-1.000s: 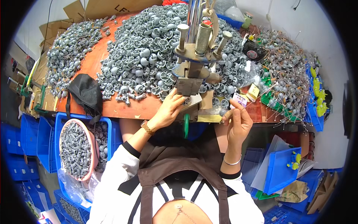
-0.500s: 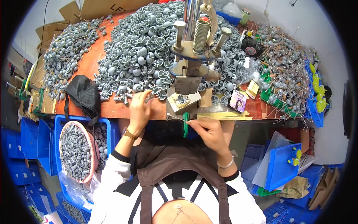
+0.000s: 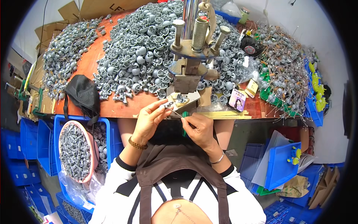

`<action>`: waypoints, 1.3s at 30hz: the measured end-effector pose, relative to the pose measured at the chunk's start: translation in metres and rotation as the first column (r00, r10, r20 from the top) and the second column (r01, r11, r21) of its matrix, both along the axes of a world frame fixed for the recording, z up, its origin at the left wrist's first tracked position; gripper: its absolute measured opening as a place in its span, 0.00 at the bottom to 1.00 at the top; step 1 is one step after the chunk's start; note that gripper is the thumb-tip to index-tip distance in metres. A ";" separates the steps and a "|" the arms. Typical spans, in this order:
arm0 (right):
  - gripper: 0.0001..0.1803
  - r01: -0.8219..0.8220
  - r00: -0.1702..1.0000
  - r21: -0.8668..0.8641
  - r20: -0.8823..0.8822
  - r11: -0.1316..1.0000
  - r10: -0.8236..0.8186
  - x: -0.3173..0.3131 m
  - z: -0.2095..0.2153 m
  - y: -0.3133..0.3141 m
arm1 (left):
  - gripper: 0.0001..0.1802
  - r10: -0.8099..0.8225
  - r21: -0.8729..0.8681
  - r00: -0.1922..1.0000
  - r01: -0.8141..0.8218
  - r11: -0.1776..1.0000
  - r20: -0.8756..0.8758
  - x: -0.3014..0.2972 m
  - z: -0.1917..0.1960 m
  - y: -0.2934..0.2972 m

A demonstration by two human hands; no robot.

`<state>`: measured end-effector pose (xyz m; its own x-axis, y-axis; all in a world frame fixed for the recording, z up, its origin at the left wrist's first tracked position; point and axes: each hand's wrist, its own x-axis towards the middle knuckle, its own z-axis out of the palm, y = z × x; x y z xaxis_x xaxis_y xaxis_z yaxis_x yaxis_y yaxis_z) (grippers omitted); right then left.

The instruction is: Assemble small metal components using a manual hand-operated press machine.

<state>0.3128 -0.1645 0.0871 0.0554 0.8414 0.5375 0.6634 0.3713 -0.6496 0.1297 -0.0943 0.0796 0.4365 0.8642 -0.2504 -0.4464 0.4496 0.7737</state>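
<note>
1. Nearest the camera, a brown apron (image 3: 167, 175) over white sleeves is seen; both forearms rise from the lower edge to meet just below the bench (image 3: 89, 67) edge.
2. Change since half a second ago: the left hand (image 3: 149, 119), then stretched out to the grey pile at the bench edge, has been drawn back to the body's midline with a small part (image 3: 166, 105) pinched between thumb and forefinger. Judged: a fresh part has been picked and brought in for fitting.
3. The right hand (image 3: 199, 128) has been raised from below the bench to meet the left; its fingers are closed narrowly on a thin pin (image 3: 177, 113), whose tip points up-left at the part, touching or just short of it; which cannot be told.
4. The part is small, grey, metallic-looking; its shape is too small to tell. It is held just in front of the bench edge, below the press (image 3: 194, 48).
5. A green handle (image 3: 185, 125) hangs between the hands.
6. To the left, a pink basin (image 3: 93, 149) full of grey parts stands in a blue crate (image 3: 56, 149).
7. A black bag (image 3: 84, 95) lies at the bench edge.
8. Farther back, a grey pile (image 3: 134, 56) covers the bench around the press; wired pieces (image 3: 283, 71) lie to the right.
</note>
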 end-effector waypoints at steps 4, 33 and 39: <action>0.09 0.010 0.996 0.033 0.084 0.999 -0.012 0.001 0.005 -0.002 | 0.16 0.005 0.070 0.998 -0.001 0.998 -0.060 -0.002 -0.003 0.001; 0.08 -0.154 0.894 -0.234 -0.447 0.960 0.034 0.009 -0.025 0.033 | 0.26 0.826 0.944 0.462 0.226 0.241 -0.322 0.016 0.020 -0.004; 0.11 -0.374 0.732 -0.242 -0.669 0.895 0.125 0.007 -0.018 0.035 | 0.14 0.445 0.797 0.722 0.246 0.552 -0.531 0.028 0.003 -0.004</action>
